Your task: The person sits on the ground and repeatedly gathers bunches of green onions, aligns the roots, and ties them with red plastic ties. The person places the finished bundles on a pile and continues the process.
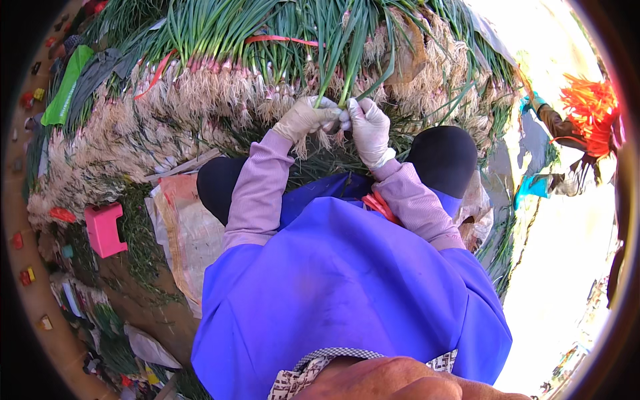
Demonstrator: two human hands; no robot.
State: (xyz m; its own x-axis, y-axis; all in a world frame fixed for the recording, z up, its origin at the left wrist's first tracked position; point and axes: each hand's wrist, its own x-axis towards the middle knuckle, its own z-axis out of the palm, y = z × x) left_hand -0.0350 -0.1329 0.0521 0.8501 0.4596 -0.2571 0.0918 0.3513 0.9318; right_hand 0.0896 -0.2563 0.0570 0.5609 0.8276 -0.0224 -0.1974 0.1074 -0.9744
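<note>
Both my hands wear thin whitish gloves and meet above my lap. In my left hand (310, 119) are stems of young garlic plants (334, 80), their leaves pointing away from me and pale roots hanging below the fingers. My right hand (369, 127) touches the left fingertips and pinches at the base of a green stem or leaf there; the exact grip is partly hidden by the fingers. Just beyond lies a thick row of garlic plants (220, 75), with pinkish bulbs and long tangled roots facing me.
Red ties (282, 38) lie across the row, and more red strips (381, 207) hang at my waist. A pink plastic stool (105, 229) stands to the left, near a woven sack (192, 230). At right is another person (575, 125) beside a bunch of orange-red strips (592, 112).
</note>
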